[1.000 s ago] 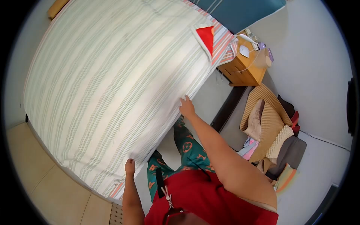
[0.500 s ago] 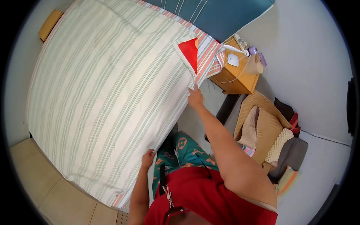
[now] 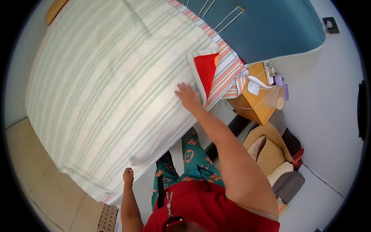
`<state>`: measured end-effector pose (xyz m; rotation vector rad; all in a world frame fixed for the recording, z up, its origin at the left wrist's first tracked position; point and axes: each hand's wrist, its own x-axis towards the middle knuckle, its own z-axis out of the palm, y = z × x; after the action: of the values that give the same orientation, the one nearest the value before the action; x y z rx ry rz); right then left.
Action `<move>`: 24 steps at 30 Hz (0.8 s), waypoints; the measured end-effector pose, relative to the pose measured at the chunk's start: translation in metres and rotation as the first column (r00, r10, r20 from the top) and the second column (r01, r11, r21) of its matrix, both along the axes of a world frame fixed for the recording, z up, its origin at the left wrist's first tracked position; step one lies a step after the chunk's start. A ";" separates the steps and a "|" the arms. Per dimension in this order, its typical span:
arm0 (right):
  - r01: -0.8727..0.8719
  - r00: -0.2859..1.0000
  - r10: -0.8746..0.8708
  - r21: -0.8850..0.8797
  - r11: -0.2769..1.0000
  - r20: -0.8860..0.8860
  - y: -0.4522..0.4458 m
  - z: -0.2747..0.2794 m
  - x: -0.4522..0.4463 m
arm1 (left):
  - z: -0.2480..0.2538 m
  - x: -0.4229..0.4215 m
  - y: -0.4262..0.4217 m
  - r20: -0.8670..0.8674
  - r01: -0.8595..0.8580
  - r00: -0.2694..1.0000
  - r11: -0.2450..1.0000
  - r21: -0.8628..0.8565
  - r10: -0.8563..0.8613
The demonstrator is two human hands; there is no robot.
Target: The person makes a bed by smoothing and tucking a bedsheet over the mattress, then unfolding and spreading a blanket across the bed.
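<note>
A white bedspread with green stripes [image 3: 116, 85] covers the bed. Its upper right corner is folded back and shows a red underside [image 3: 206, 71]. My right hand [image 3: 188, 97] lies flat on the bedspread just left of that fold, fingers spread, holding nothing. At the near edge of the bed, my left hand [image 3: 128, 176] is closed on the border of the bedspread, its fingertips partly hidden. Under the fold lies a sheet with orange, grey and white stripes [image 3: 224, 81].
A blue headboard [image 3: 270, 31] stands at the far end. Beside it a wooden nightstand [image 3: 253, 110] carries a white lamp [image 3: 254, 87], a power strip [image 3: 269, 72] and a beige cup [image 3: 275, 101]. Cushions and a woven mat [image 3: 270, 145] lie at right. A beige padded bench [image 3: 34, 162] adjoins the bed's foot.
My right hand has moved from the bed's side edge onto the bedspread and flattened. My left hand has shifted left along the edge. The view has turned toward the headboard.
</note>
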<state>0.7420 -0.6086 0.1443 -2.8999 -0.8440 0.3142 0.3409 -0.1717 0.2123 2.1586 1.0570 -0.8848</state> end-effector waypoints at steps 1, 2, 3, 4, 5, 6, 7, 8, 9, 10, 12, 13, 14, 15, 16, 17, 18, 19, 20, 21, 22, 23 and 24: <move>-0.003 1.000 0.003 -0.060 0.998 0.012 -0.021 -0.007 0.016 | 0.003 0.007 -0.019 -0.026 -0.084 0.996 0.995 -0.051 0.082; -0.008 1.000 0.011 -0.121 0.993 0.027 -0.047 -0.011 0.034 | -0.008 0.006 -0.031 -0.029 -0.053 0.998 0.995 -0.089 0.051; 0.035 0.999 -0.027 -0.284 0.958 0.033 -0.071 -0.012 0.052 | -0.020 0.003 -0.042 -0.029 -0.024 0.999 0.991 -0.128 0.020; 0.076 0.997 -0.061 -0.440 0.895 0.048 -0.098 -0.010 0.065 | -0.016 0.020 -0.064 -0.051 0.052 0.997 0.988 -0.144 -0.060; 0.124 0.991 -0.134 -0.515 0.848 0.017 -0.123 0.009 0.069 | -0.014 0.038 -0.085 -0.093 0.052 0.993 0.982 -0.182 -0.070; 0.174 0.975 -0.220 -0.578 0.797 -0.009 -0.145 0.014 0.069 | -0.006 0.061 -0.110 -0.038 0.095 0.994 0.976 -0.194 -0.104; 0.285 0.900 -0.421 -0.581 0.763 -0.112 -0.166 0.013 0.068 | -0.008 0.077 -0.130 0.008 0.080 0.997 0.970 -0.229 -0.081; 0.384 0.772 -0.600 -0.597 0.704 -0.210 -0.185 0.008 0.066 | -0.014 0.089 -0.150 0.071 0.070 0.996 0.964 -0.256 -0.054; 0.379 0.733 -0.640 -0.643 0.666 -0.231 -0.200 0.006 0.065 | -0.016 0.106 -0.168 0.103 0.080 0.993 0.953 -0.292 -0.051; 0.371 0.691 -0.680 -0.686 0.626 -0.246 -0.209 0.004 0.067 | -0.014 0.123 -0.185 0.119 0.085 0.992 0.941 -0.328 -0.049; 0.411 0.609 -0.737 -0.679 0.609 -0.292 -0.216 0.003 0.081 | -0.008 0.154 -0.214 0.138 0.088 0.990 0.924 -0.373 -0.038; 0.429 0.568 -0.761 -0.676 0.600 -0.314 -0.215 0.006 0.090 | -0.003 0.168 -0.225 0.144 0.097 0.989 0.920 -0.379 -0.045; 0.508 0.598 -0.756 -0.603 0.615 -0.268 -0.211 0.006 0.100 | -0.004 0.178 -0.231 0.156 0.106 0.986 0.921 -0.374 -0.051; 0.575 0.624 -0.750 -0.520 0.632 -0.220 -0.199 0.015 0.116 | -0.007 0.186 -0.236 0.168 0.112 0.984 0.923 -0.368 -0.053; 0.631 0.648 -0.742 -0.425 0.649 -0.170 -0.190 0.019 0.130 | -0.009 0.191 -0.240 0.183 0.115 0.982 0.926 -0.359 -0.051; 0.624 0.699 -0.702 -0.360 0.693 -0.140 -0.185 0.018 0.143 | -0.010 0.195 -0.242 0.191 0.127 0.980 0.934 -0.333 -0.065; 0.610 0.745 -0.658 -0.292 0.737 -0.105 -0.179 0.016 0.157 | -0.011 0.201 -0.244 0.200 0.138 0.977 0.942 -0.305 -0.078; 0.586 0.789 -0.611 -0.222 0.780 -0.065 -0.174 0.012 0.172 | -0.015 0.204 -0.244 0.209 0.145 0.974 0.951 -0.275 -0.088; 0.568 0.805 -0.588 -0.183 0.802 -0.078 -0.170 0.008 0.184 | -0.019 0.205 -0.246 0.174 0.154 0.978 0.959 -0.240 -0.113; 0.547 0.824 -0.560 -0.137 0.826 -0.088 -0.172 -0.003 0.194 | -0.027 0.200 -0.247 0.141 0.159 0.981 0.967 -0.201 -0.132; 0.522 0.845 -0.527 -0.078 0.850 -0.087 -0.168 -0.013 0.214 | -0.041 0.202 -0.244 0.121 0.164 0.982 0.974 -0.154 -0.146; 0.540 0.834 -0.545 -0.078 0.838 -0.087 -0.164 -0.020 0.228 | -0.054 0.195 -0.243 0.167 0.175 0.975 0.972 -0.156 -0.149; 0.581 0.800 -0.586 -0.075 0.810 -0.125 -0.157 -0.020 0.240 | -0.051 0.203 -0.244 0.149 0.203 0.972 0.971 -0.129 -0.183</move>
<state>0.9823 -0.7655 0.1248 -2.9323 0.1060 0.4600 0.5436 -0.4159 0.1609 2.1912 0.7029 -0.8582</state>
